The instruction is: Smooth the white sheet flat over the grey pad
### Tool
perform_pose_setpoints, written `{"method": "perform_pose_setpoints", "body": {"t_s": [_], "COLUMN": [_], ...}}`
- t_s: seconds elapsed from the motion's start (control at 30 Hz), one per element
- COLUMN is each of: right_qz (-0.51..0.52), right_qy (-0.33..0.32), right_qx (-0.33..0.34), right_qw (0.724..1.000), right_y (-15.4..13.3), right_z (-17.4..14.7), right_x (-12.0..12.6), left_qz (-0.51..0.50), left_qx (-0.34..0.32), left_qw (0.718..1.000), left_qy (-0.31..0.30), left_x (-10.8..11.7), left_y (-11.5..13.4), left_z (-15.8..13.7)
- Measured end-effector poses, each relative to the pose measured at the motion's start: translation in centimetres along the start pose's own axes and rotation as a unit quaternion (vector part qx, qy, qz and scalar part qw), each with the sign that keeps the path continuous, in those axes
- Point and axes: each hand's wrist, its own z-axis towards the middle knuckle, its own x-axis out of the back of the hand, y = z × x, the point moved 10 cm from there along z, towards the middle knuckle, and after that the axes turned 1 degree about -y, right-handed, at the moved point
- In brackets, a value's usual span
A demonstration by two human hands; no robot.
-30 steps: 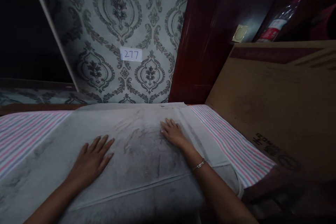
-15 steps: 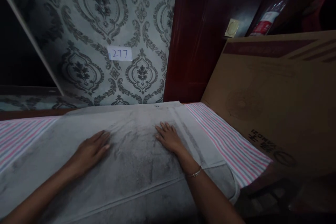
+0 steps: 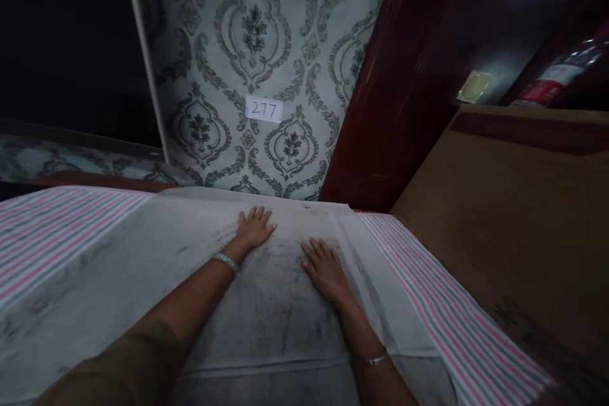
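Observation:
A grey plush cloth (image 3: 266,304) is spread over the surface in front of me, with a seam running across its near part. My left hand (image 3: 254,227) lies flat on its far part, fingers spread and pointing at the wall. To the right, my right hand (image 3: 326,269) also rests palm down on the cloth, its fingers apart. Neither hand holds anything. Beneath the grey cloth, a pink, grey and white striped cloth (image 3: 442,292) shows on both sides.
Behind stands a patterned wall (image 3: 257,38) bearing a paper label (image 3: 264,109) marked 277. A dark screen (image 3: 71,44) is at the left. On the right are a dark red wooden panel (image 3: 366,114), a large cardboard box (image 3: 514,203) and a plastic bottle (image 3: 552,82).
My left hand has moved forward and right across the grey cloth, closer to my right hand. The right hand stays flat on it. The view has shifted left.

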Motion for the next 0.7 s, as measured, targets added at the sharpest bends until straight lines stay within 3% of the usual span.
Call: {"method": "perform_pose_setpoints", "body": {"t_s": [0.13,0.33,0.43,0.53,0.7], "right_qz": [-0.011,-0.026,-0.032,-0.033,-0.026], "right_qy": [0.005,0.000,0.001,0.004,0.009], "right_qx": [0.004,0.004,-0.001,-0.002,-0.001], "right_qw": [1.000,1.000,0.999,0.999,1.000], "right_y": [0.1,0.2,0.4,0.5,0.4], "right_z": [0.0,0.2,0.3,0.4,0.4], "right_x": [-0.3,-0.9,-1.1,-1.3,-1.0], "left_qz": [0.007,0.028,0.028,0.023,0.016], "left_qx": [0.060,0.212,0.269,0.283,0.277], "left_qw": [0.998,0.976,0.962,0.959,0.961], "left_qy": [0.029,0.036,0.029,0.022,0.008], "left_x": [1.8,6.7,8.0,8.2,8.5], "left_y": [-6.6,-21.0,-26.4,-28.4,-28.1], "left_z": [-1.2,-5.6,-8.7,-10.5,-11.0]}}
